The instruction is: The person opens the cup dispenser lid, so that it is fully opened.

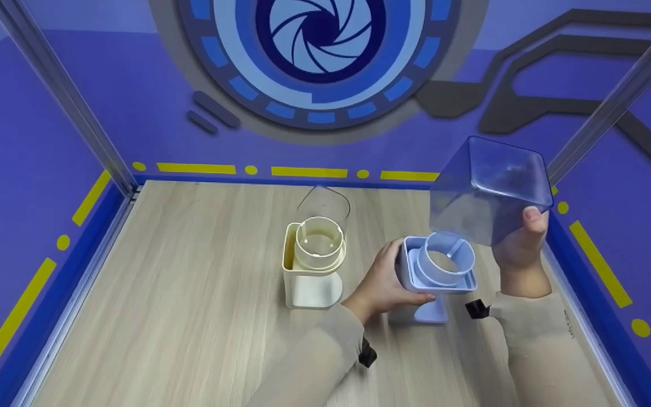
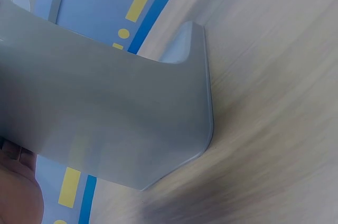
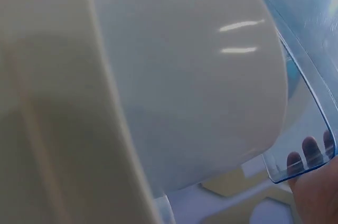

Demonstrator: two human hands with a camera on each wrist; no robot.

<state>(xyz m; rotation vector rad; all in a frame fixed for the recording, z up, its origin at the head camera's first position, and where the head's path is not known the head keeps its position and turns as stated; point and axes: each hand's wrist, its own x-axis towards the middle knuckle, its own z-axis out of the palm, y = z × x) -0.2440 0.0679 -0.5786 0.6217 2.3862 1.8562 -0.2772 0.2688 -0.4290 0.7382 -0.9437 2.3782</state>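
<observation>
My left hand [image 1: 379,282] grips the side of a light blue dispenser base [image 1: 413,277], fingers behind and thumb along its front. A round collar [image 1: 450,260] rises from the base's top. Above and to the right of it, my right hand [image 1: 520,249] holds a see-through bluish square container [image 1: 500,175], tilted, its thumb on the near side. In the right wrist view, several fingertips [image 3: 312,150] show through the container wall [image 3: 311,34]. The base's lower end [image 2: 179,123] is close to the table in the left wrist view; I cannot tell whether it touches.
A cream dispenser base [image 1: 311,291] with a round collar stands upright on the wooden table [image 1: 207,282], left of my left hand. A clear piece [image 1: 324,204] shows just behind it. Blue printed panels [image 1: 43,169] and metal posts [image 1: 71,102] enclose the table.
</observation>
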